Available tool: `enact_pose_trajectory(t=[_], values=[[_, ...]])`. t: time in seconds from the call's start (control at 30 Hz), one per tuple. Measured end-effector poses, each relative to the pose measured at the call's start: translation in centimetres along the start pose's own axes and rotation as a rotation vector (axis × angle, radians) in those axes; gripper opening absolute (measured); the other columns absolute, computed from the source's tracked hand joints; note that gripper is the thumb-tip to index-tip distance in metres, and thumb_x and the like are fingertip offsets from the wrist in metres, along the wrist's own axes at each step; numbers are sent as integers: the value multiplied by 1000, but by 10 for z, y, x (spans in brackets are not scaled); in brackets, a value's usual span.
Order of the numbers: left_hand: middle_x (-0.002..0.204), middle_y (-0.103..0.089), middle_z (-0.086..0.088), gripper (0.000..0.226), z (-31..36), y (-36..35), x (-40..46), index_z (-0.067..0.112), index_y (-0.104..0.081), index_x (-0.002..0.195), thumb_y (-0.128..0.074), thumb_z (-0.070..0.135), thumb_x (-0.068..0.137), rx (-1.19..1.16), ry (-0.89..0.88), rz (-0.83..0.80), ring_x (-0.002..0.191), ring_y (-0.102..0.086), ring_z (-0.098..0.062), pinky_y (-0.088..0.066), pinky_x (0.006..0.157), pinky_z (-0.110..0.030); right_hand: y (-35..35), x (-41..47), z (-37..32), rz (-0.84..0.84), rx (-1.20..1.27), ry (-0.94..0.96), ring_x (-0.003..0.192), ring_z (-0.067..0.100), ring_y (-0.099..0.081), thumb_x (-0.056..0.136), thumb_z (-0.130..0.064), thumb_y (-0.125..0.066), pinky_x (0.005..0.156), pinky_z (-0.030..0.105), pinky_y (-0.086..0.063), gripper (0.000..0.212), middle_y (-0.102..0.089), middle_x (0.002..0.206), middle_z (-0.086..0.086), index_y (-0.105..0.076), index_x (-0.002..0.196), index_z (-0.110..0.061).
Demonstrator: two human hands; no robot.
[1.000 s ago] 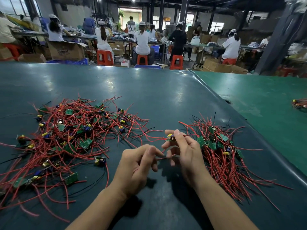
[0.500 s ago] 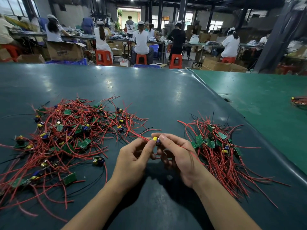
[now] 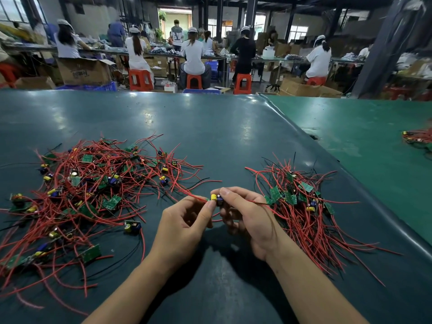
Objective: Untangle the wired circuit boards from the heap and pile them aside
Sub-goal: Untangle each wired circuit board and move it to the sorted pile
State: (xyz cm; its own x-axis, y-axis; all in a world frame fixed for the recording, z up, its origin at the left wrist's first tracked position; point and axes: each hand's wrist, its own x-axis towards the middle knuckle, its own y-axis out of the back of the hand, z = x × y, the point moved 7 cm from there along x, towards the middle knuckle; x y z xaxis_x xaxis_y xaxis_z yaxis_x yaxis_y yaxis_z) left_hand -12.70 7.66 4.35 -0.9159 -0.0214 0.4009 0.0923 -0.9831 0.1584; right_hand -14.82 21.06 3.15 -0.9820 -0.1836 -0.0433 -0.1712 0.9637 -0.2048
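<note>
A small wired circuit board (image 3: 216, 199) is pinched between the left hand (image 3: 184, 226) and the right hand (image 3: 247, 218), fingers curled around it. The tangled heap (image 3: 88, 197) lies left of the hands, the sorted pile (image 3: 301, 206) just right.

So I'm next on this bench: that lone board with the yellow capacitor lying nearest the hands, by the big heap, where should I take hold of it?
Pinch the small green circuit board with the yellow capacitor by its two long edges, coming from above on its near right side. That side faces bare dark green table mat, while the tangled red-wire heap crowds its left. Its wire trails toward you, so lift away from the heap.
</note>
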Motion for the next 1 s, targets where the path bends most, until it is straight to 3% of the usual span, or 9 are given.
enact_pose_trajectory(t=[0.13,0.23,0.3,0.43,0.57,0.7,0.83,0.9,1.0], values=[[60,-63,-5,21,-4,-7,-3,15,-67,70,-66,19,90,134,-25,-88,54,-56,-27,-44,52,-35,3,0,-4,23,4,25,47,10,-45,93,-25,-62,43,18,-30,19,-57,59,-1,-77,86,-16],[62,-65,-6,19,-7,-5,0,13,-68,72,-67,15,90,143,2,-74,58,-59,-29,-46,54,-33,2,-1,-4,18,18,23,46,10,-44,94,-23,-60,42,18,-30,19,-56,59,0,-77,87,-15],[65,-68,-5,11,-5,-4,0,13,-71,80,-68,19,89,102,19,-64,57,-61,-25,-47,54,-32,2,0,-3,20,30,4,46,10,-44,95,-21,-59,42,18,-30,21,-57,59,0,-77,85,-16],[62,-67,0,28,-2,-3,0,12,-69,86,-67,39,79,-178,89,-35,44,-52,-3,-40,46,-13,0,-1,-6,3,17,19,45,11,-44,95,-19,-59,41,18,-31,23,-59,59,2,-77,82,-18],[63,-68,-1,31,-3,-1,4,8,-71,84,-67,36,73,-243,125,10,47,-54,-1,-40,49,-9,-6,-3,-5,-34,3,19,44,11,-46,95,-17,-60,40,17,-33,24,-60,60,3,-75,76,-21],[65,-66,1,39,-7,0,4,6,-70,102,-69,33,73,-273,167,25,46,-52,-2,-39,47,-10,-4,-2,1,-45,123,-80,41,8,-46,90,-16,-63,36,16,-32,24,-59,57,2,-75,70,-18],[52,-57,-2,16,-7,6,6,12,-74,72,-73,27,71,-367,168,105,42,-38,-12,-28,41,-19,-6,-1,2,-58,253,-111,42,7,-47,74,-19,-71,35,15,-34,10,-61,59,3,-73,82,-14],[46,-49,-1,21,-12,11,7,15,-70,59,-73,33,69,-384,220,152,39,-35,-11,-26,40,-20,-7,-2,0,-90,290,-68,48,9,-54,71,-17,-73,38,15,-39,20,-65,67,6,-72,90,-12],[45,-41,-1,30,-15,13,7,17,-62,51,-71,36,73,-402,265,165,38,-33,-12,-23,41,-22,-9,-3,-3,-109,233,1,54,12,-59,73,-15,-71,40,17,-42,15,-68,73,8,-75,88,-13]])
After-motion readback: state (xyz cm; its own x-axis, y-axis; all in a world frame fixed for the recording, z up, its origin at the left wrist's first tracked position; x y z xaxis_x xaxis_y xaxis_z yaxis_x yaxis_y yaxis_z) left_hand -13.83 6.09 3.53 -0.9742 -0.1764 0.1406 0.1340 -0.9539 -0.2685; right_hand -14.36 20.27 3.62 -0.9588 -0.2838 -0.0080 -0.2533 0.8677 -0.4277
